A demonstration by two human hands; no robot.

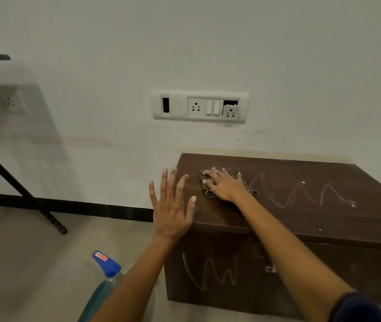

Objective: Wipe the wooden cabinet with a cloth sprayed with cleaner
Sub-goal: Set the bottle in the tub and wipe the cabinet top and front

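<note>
A low, dark wooden cabinet [301, 219] is seen standing on the floor [22, 263] against a pale wall [185, 43]. A brown checked cloth [231, 176] is pressed flat onto the top of the cabinet near its back left corner by the right hand [225, 185], whose fingers are spread over the fabric rather than curled around it. The left hand [173, 205] is held open, fingers splayed, palm turned away from the camera, at the left edge of the cabinet; whether it touches the wood cannot be told. Pale zigzag marks [301, 194] are drawn across the top to the right of the cloth, and a second zigzag [210, 270] is seen on the front panel. A spray bottle [107, 273] with a blue nozzle and bluish liquid stands on the floor, left of the cabinet and partly hidden by the left forearm. A switchboard [200, 106] with sockets is mounted on the wall above.
</note>
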